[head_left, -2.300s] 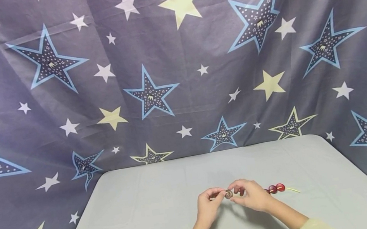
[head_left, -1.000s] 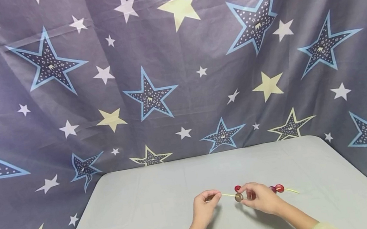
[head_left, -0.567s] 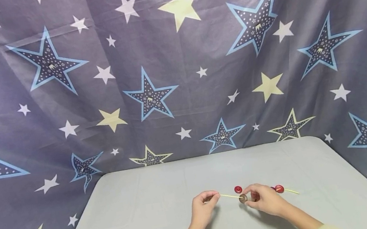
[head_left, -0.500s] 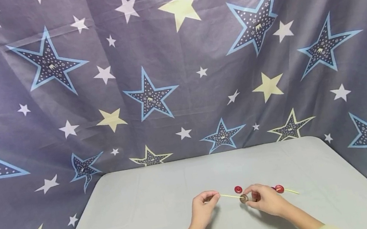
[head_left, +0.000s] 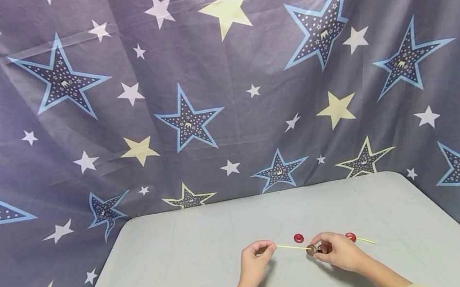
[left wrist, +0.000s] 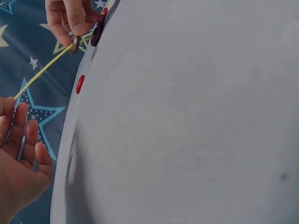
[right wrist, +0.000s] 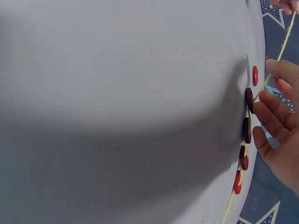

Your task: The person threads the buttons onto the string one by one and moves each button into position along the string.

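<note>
My left hand (head_left: 253, 264) pinches the end of a yellow string (head_left: 290, 246), drawn nearly straight toward the other hand. Between thumb and fingers, my right hand (head_left: 343, 252) holds a brown round button (head_left: 310, 250) threaded on that string. Farther along it, the right wrist view shows several dark red buttons (right wrist: 247, 130) and a brighter red button (right wrist: 238, 182) at the end of the row. In the head view my right hand hides most of that row. A loose red button (head_left: 298, 238) lies on the table just beyond the brown one.
A table with a pale grey cover (head_left: 185, 262) spreads under both hands. Behind it hangs a dark cloth (head_left: 202, 69) printed with stars. The string's yellow tail (head_left: 365, 240) lies on the table to the right of the row.
The right hand has slid the brown button rightward along the string, away from the left hand, baring more string between them. The loose red button, hidden at first, now shows.
</note>
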